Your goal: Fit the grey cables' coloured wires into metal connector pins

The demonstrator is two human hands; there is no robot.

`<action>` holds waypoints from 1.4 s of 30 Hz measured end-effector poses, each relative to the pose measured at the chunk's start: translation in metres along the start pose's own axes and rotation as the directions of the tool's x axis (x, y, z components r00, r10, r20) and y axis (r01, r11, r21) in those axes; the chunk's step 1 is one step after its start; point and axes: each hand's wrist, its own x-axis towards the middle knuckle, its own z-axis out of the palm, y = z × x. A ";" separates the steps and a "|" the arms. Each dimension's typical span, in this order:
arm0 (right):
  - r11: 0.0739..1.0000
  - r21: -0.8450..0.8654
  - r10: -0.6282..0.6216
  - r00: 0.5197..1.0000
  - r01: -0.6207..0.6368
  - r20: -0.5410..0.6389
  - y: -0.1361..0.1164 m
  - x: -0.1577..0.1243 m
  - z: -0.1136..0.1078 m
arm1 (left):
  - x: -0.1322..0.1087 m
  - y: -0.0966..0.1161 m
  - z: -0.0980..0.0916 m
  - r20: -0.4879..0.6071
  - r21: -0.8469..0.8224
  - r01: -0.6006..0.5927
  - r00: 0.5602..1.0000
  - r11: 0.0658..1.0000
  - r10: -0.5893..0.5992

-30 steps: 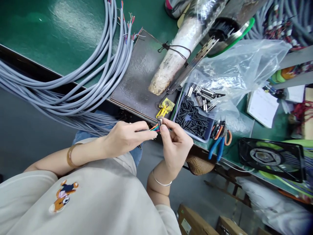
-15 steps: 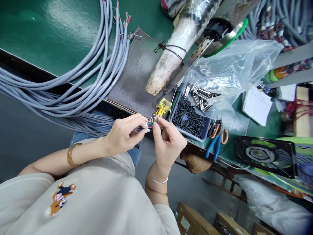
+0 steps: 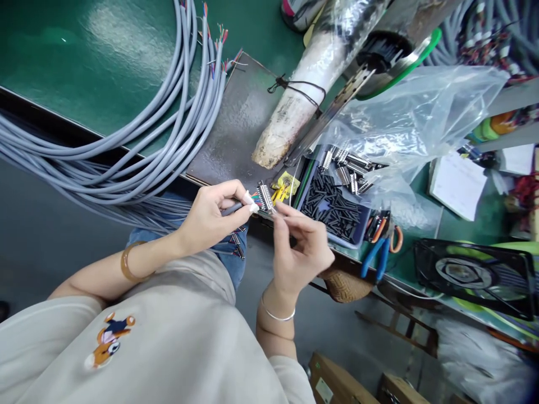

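Observation:
My left hand is closed around the end of a grey cable whose coloured wires run into a small metal connector. My right hand pinches the lower edge of that same connector with thumb and forefinger. Both hands meet just below the edge of the green workbench, beside a yellow clip on the dark metal plate.
A bundle of grey cables loops over the bench's left edge. A blue tray of black tubes, metal connector shells, a plastic bag, blue pliers and a black fan lie to the right. Cardboard boxes stand below.
Both hands have lifted the connector slightly up toward the bench edge and turned it, so its pin face now shows. The left fingers have shifted closer to the connector.

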 end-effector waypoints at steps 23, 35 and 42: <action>0.973 -0.076 -0.216 0.976 0.217 0.027 0.013 0.027 0.014 | 0.022 0.007 0.003 -0.082 0.193 -0.117 0.987 0.974 0.135; 0.911 -0.222 -0.348 0.937 0.347 0.035 0.005 0.037 0.014 | 0.021 0.009 0.001 -0.068 0.215 -0.194 0.975 0.957 0.213; 0.931 -0.204 -0.296 0.953 0.302 0.056 0.009 0.034 0.014 | 0.022 0.009 0.000 -0.043 0.210 -0.075 0.995 0.975 0.086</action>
